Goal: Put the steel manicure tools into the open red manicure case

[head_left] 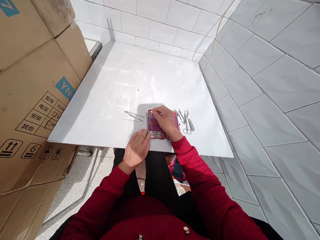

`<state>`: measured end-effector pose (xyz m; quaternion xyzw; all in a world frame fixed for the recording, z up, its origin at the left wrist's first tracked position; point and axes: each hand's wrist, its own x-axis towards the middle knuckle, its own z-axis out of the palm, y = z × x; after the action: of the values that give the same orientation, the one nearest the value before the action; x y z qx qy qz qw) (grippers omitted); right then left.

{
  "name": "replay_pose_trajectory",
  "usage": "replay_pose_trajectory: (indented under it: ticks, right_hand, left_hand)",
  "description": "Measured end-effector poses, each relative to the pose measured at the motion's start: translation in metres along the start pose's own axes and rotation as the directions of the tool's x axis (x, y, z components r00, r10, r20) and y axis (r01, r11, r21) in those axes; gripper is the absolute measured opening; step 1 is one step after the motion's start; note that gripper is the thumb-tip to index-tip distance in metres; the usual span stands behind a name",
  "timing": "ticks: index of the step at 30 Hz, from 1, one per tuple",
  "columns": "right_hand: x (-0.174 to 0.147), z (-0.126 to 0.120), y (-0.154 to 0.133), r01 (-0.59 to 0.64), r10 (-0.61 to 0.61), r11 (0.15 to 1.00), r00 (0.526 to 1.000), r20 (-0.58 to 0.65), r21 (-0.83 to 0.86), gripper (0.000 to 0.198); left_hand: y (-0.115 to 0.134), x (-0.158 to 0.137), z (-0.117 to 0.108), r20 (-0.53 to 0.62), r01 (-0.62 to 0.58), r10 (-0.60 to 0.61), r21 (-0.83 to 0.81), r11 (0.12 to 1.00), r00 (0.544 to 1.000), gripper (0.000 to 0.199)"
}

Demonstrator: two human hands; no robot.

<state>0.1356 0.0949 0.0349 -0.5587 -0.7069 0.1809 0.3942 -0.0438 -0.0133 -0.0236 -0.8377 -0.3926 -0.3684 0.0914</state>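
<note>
An open manicure case [157, 127] with a dark red and purple lining lies near the table's front edge. My right hand [165, 119] reaches over it, its fingers pinched at the upper left of the case; what they hold, if anything, is too small to make out. Nail clippers [155, 134] and several slim metal tools sit in the case's left half. The right half is partly hidden by my hand and wrist. Flat on the table edge, fingers stretched out, my left hand [137, 148] rests by the case's lower left corner, holding nothing.
Right of the case lie small scissors [187, 131], a nipper [185, 116] and a loose clipper [191, 124]. Thin metal tools [134, 115] lie to the left on the white tabletop [155, 73]. Cardboard boxes [32, 73] stand left; tiled walls [270, 93] border the back and right.
</note>
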Motion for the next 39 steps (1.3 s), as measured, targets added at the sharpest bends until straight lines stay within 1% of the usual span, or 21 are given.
replay_pose_trajectory:
  ticks: [4, 7, 11, 15, 20, 25, 30, 37, 39]
  right_hand:
    - [-0.005, -0.002, 0.01, -0.095, 0.096, 0.995, 0.994, -0.05, 0.021, 0.02]
    - [-0.009, 0.0, 0.014, -0.123, 0.125, 0.992, 0.99, -0.061, 0.03, 0.022]
    - [-0.012, 0.004, 0.014, -0.101, 0.102, 0.995, 0.99, -0.097, 0.014, 0.022]
    - [-0.012, 0.005, 0.013, -0.105, 0.103, 0.994, 0.99, -0.094, -0.015, 0.021]
    - [-0.013, 0.005, 0.015, -0.055, 0.051, 0.998, 0.993, -0.109, -0.039, 0.022]
    - [-0.013, 0.005, 0.014, -0.04, 0.028, 0.99, 0.996, -0.087, -0.137, 0.021]
    - [-0.011, 0.004, 0.008, -0.001, -0.005, 0.978, 1.0, -0.027, -0.21, 0.023]
    - [-0.009, 0.002, 0.006, -0.047, 0.045, 0.968, 0.999, -0.015, -0.245, 0.022]
    - [-0.007, 0.001, 0.001, -0.038, 0.043, 0.964, 0.999, 0.013, -0.265, 0.023]
  left_hand:
    - [0.0, 0.0, 0.0, 0.005, 0.003, -0.003, -0.01, 1.0, 1.0, 0.037]
    - [-0.001, 0.0, 0.0, 0.023, 0.012, -0.012, -0.014, 1.0, 1.0, 0.038]
    - [-0.001, -0.001, 0.001, 0.035, 0.007, -0.007, -0.002, 1.0, 0.999, 0.038]
    - [-0.001, -0.001, 0.002, 0.026, 0.004, -0.005, 0.007, 1.0, 1.0, 0.037]
    - [-0.001, 0.0, 0.001, 0.024, 0.003, -0.003, -0.02, 1.0, 1.0, 0.038]
    - [-0.001, 0.0, 0.001, 0.014, 0.002, -0.002, 0.003, 1.0, 1.0, 0.036]
    - [0.0, -0.002, 0.002, 0.026, 0.014, -0.014, -0.004, 1.0, 1.0, 0.039]
    - [0.0, -0.004, 0.002, 0.021, 0.014, -0.014, 0.022, 1.0, 1.0, 0.037]
    - [0.0, -0.004, 0.002, 0.022, 0.013, -0.014, 0.028, 1.0, 1.0, 0.037]
